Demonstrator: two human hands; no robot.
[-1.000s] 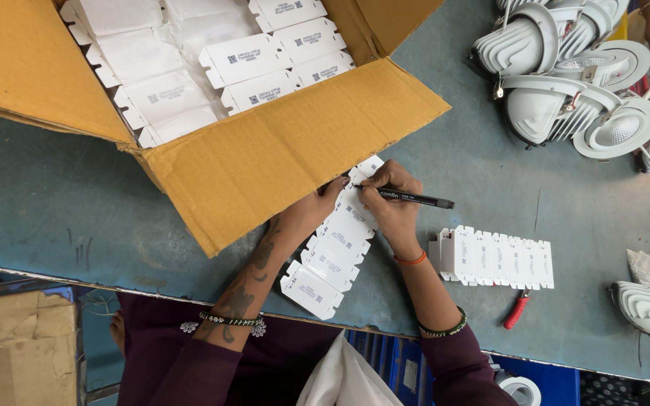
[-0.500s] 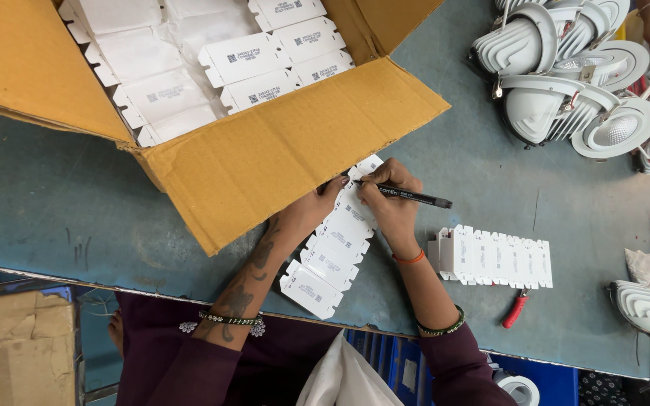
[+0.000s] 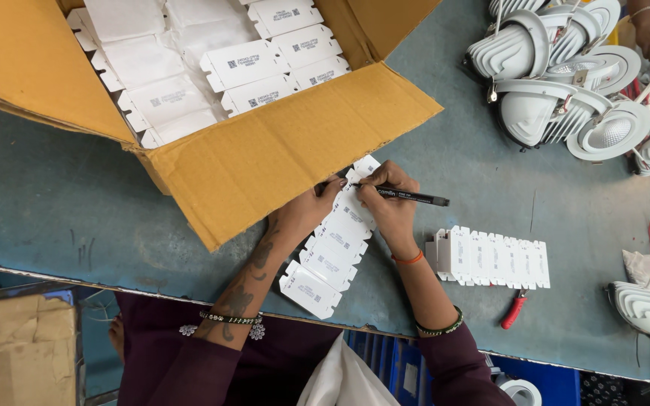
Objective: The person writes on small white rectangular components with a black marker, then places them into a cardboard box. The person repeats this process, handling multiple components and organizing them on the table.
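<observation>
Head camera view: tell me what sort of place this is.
Probably a light-fitting assembly or packing bench. A cardboard box holds white plastic modules, white round lamp housings are piled nearby, and the right hand marks a row of modules with a black pen.

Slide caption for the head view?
Right hand marks a row of white modules with a black pen; left hand steadies them.
</observation>
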